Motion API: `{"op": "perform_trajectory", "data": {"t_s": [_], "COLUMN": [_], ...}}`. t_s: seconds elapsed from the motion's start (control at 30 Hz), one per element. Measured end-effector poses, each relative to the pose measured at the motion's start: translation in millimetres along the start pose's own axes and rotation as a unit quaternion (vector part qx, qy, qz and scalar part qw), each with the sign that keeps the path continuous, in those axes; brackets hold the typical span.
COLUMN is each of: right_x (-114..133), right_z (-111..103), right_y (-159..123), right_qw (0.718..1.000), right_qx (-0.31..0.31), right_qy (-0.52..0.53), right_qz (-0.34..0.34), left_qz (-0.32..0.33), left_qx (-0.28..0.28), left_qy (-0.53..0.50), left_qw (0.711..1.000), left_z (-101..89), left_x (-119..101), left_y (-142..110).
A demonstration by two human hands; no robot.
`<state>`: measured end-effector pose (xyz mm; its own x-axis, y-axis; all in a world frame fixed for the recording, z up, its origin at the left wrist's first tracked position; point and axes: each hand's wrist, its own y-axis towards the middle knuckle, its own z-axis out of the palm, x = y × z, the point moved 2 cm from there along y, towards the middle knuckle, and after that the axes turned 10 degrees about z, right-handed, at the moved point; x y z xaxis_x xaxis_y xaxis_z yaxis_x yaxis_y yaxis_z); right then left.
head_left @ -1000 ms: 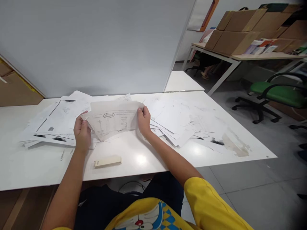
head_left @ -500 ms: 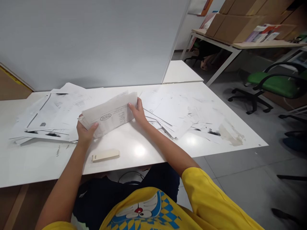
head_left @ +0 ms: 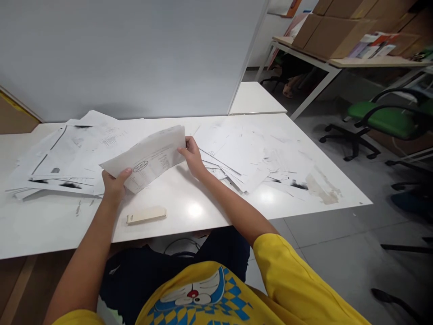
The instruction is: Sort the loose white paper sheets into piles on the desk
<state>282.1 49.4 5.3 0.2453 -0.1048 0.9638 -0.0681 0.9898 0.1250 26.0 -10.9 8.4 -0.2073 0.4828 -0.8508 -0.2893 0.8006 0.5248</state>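
Observation:
A sheaf of printed paper sheets (head_left: 152, 155) with an oval stamp on its front is held tilted above the white table (head_left: 182, 212). My left hand (head_left: 115, 184) is closed on its lower left corner, thumb in front and fingers behind. At the right edge, my right hand (head_left: 191, 157) pinches the same sheets. Below them on the table lies a cream-coloured stapler-like bar (head_left: 146, 215), touched by neither hand. A loose paper pile (head_left: 71, 158) spreads to the left, and another paper pile (head_left: 233, 153) to the right of my right hand.
A white partition panel (head_left: 128, 58) rises behind the table. Torn brownish paper (head_left: 323, 186) lies near the table's right end. A green chair (head_left: 389, 118) stands at right, and cardboard boxes (head_left: 331, 36) sit on another desk. Part of another person's foot (head_left: 288, 90) shows beneath that desk.
Both hands have shifted slightly left with the sheets. The sheets now look more evenly aligned, and their left corner sticks out past my left hand.

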Motion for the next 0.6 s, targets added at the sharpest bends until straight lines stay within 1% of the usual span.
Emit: {"op": "perform_trajectory", "data": {"t_s": [0.2,0.27,0.33,0.4,0.47,0.53,0.57,0.6], "right_x": [-13.1,-14.8,-11.3,-2.9,7.2,16.6,20.8,24.8], "right_z": [-4.6,-3.7,-2.8,-2.4,-3.1,-7.2,-11.0,-15.9], "right_y": [4.3,4.5,4.9,5.3,4.2,-1.2,-6.1,-12.8], "right_qw": [1.0,1.0,1.0,0.999,0.993,0.98,0.973,0.969], "right_qx": [-0.015,-0.007,0.004,0.031,0.092,0.154,0.173,0.183], "right_qy": [-0.002,0.002,0.013,0.008,-0.021,-0.056,-0.069,-0.075], "right_qz": [0.016,0.024,0.025,0.032,0.067,0.114,0.134,0.148], "left_qz": [-0.024,-0.036,-0.041,-0.042,-0.048,-0.063,-0.073,-0.088], "left_qx": [0.01,-0.008,-0.05,-0.09,-0.105,-0.082,-0.058,-0.018], "left_qy": [0.034,0.064,0.081,0.073,0.052,0.034,0.029,0.022], "left_qw": [0.999,0.997,0.995,0.992,0.992,0.994,0.995,0.996], "left_z": [-3.7,-3.2,-3.7,-5.5,-7.5,-7.8,-6.8,-4.6], "left_x": [-10.9,-10.8,-8.6,-5.6,-3.2,-2.6,-2.9,-3.7], "left_y": [-3.9,-4.9,-3.4,0.8,5.8,9.1,9.6,9.3]}}
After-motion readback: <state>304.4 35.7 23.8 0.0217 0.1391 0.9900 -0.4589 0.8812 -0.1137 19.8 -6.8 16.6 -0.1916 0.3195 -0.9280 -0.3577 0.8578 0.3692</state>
